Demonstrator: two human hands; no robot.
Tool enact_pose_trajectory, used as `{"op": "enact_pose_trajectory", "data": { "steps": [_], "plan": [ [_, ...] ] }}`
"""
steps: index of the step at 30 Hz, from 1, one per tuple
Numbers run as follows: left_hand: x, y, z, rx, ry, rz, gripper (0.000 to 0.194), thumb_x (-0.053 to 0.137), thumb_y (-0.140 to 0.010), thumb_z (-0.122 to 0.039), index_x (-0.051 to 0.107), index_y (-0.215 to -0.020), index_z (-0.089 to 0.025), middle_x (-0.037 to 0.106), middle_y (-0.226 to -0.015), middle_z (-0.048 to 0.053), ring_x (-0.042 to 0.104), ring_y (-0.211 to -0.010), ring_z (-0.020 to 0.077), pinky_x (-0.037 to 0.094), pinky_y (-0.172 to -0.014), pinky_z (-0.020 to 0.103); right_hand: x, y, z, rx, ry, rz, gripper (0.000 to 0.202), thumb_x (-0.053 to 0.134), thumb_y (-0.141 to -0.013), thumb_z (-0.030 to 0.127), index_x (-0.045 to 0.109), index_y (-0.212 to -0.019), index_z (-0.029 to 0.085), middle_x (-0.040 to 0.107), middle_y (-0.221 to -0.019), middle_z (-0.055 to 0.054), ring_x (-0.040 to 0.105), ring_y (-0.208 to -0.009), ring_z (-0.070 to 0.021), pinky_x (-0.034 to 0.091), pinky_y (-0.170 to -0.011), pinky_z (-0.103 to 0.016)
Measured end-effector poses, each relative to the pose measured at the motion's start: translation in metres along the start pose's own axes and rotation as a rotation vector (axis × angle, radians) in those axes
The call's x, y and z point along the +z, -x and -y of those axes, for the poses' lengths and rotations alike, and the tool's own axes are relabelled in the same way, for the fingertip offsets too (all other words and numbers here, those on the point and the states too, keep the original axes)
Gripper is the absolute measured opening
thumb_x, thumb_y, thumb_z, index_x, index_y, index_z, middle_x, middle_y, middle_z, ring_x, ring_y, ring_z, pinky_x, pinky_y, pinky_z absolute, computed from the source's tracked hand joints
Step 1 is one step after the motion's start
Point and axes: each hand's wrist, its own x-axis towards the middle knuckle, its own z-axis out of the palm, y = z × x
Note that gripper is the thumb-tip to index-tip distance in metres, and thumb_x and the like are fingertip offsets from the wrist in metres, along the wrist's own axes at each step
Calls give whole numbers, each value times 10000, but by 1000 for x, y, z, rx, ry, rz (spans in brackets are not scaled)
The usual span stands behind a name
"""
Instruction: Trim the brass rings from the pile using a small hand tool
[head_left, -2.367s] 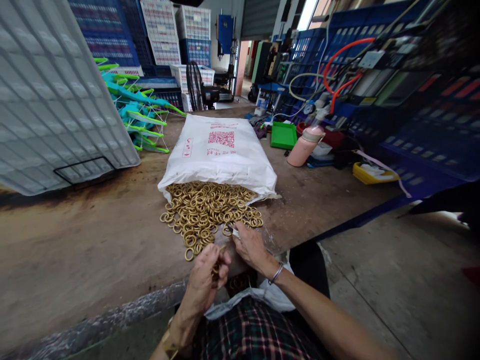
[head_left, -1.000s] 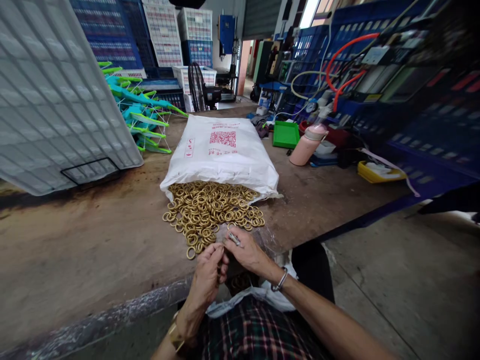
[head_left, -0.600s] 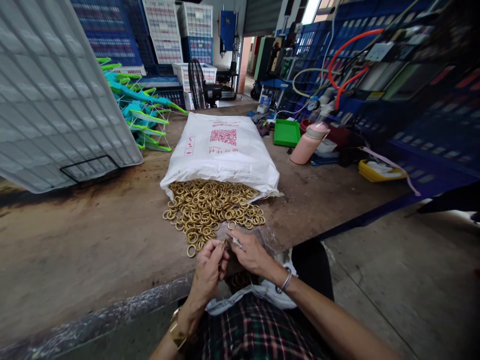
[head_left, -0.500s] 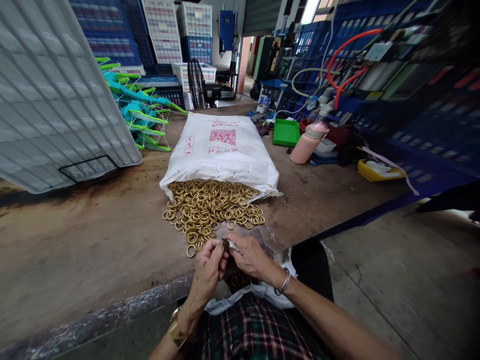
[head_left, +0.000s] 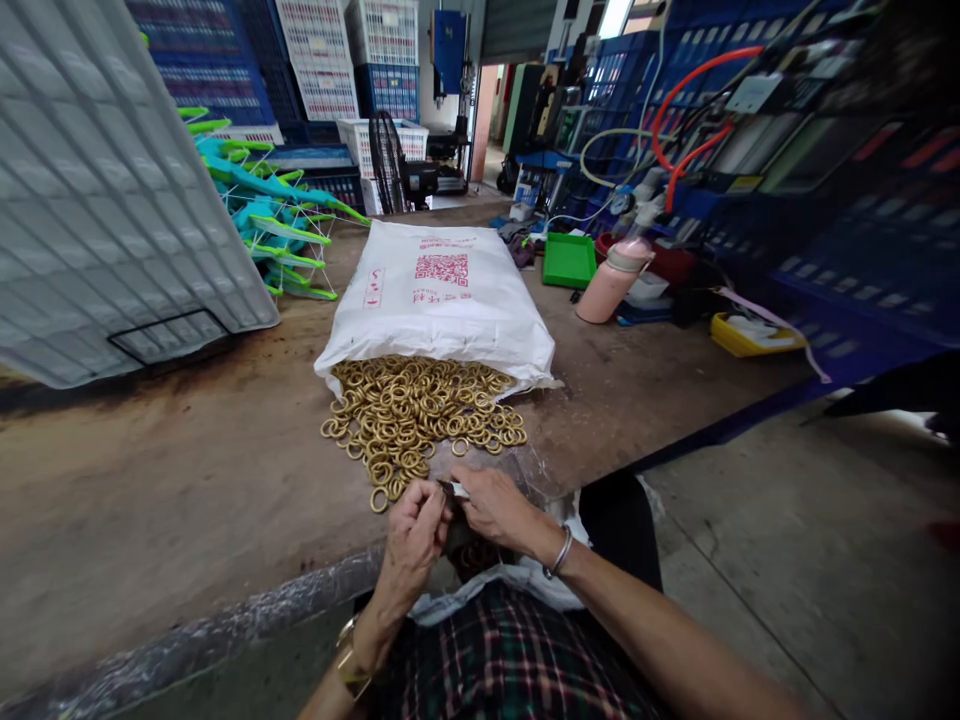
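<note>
Gold-coloured rings (head_left: pixel 409 410) spill in a heap from the mouth of a white sack (head_left: pixel 442 285) with red print. Just in front of the heap, at the table's near edge, my left hand (head_left: pixel 420 525) is closed in a pinch; what sits between its fingertips is too small to make out. Right beside it my right hand (head_left: pixel 491 508) is closed around a small whitish tool, whose dark end lies between the two hands. Below them, darker rings (head_left: pixel 476 555) show in a white bag opening (head_left: pixel 499 580) at my lap.
A large white crate (head_left: pixel 135 200) stands at the left, with teal and green plastic parts (head_left: pixel 277 220) behind it. A green tray (head_left: pixel 568 260), a pink bottle (head_left: pixel 611 285) and a yellow tray (head_left: pixel 750 338) stand at the right of the table (head_left: pixel 187 480).
The view has shifted slightly, so the scene sits a little further left. Both hands remain close together, with only small finger movement.
</note>
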Motion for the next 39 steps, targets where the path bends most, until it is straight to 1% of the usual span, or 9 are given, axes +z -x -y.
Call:
{"op": "enact_pose_trajectory", "data": {
  "steps": [5,10,16,20,23,27,31,33,39],
  "plan": [
    [7,10,-13,-80,223,156,360,642,-722,-495,484,-683,-174,481,-495,-71,314,-333,16,211,-310,128,2,-16,-11,172,93,-116,216,386,-837,161,505,-1017,169,649,-795,-55,591,-696,-167,306,-584,-250],
    [3,5,-15,-192,475,99,357,685,-696,-443,459,-702,-167,588,-679,-22,374,-388,10,207,-303,103,-5,-33,-12,185,138,-233,288,427,-829,160,449,-1115,188,657,-957,-70,613,-808,-175,349,-647,-243],
    [-3,1,-9,-256,528,88,302,697,-675,-356,481,-810,-193,578,-621,-36,381,-360,24,188,-296,106,-14,-45,-2,246,227,-148,185,436,-840,153,513,-1001,201,676,-861,-82,637,-741,-199,335,-579,-252],
    [-4,-2,-10,-316,608,111,356,721,-639,-336,534,-898,-178,577,-625,-29,380,-368,20,182,-302,105,-12,-45,-9,217,159,-200,198,444,-808,125,537,-967,198,671,-848,-66,620,-717,-181,319,-566,-250],
    [-4,-6,-10,-347,682,112,361,752,-604,-387,533,-753,-142,582,-644,-7,363,-375,3,177,-304,104,-9,-44,-17,159,-32,-294,208,434,-797,124,545,-959,195,646,-816,-39,587,-718,-159,336,-605,-239],
    [-2,-12,-10,-327,687,6,419,803,-544,-371,477,-690,-153,559,-607,-35,344,-369,-6,177,-307,97,-10,-39,-17,117,-541,-411,149,411,-850,277,531,-839,190,549,-710,9,509,-652,-124,366,-615,-221],
    [2,-15,-11,-187,556,-74,398,776,-591,-372,480,-768,-174,540,-603,-62,343,-362,0,182,-307,97,-13,-26,-4,193,-1114,-226,210,440,-824,423,455,-812,214,346,-545,98,277,-397,-67,266,-406,-185],
    [3,-16,-12,-135,476,-90,392,744,-631,-387,504,-866,-185,533,-606,-69,346,-360,5,186,-310,99,-12,-21,2,215,-1291,-123,243,463,-803,463,439,-828,222,309,-524,117,189,-356,-52,191,-352,-176],
    [6,-14,-11,-76,314,-65,399,691,-662,-473,542,-887,-178,498,-617,-71,339,-371,9,191,-321,117,-6,-16,7,205,-1324,-84,239,517,-772,439,463,-785,207,388,-527,104,236,-351,-37,179,-342,-169]
  ]
}}
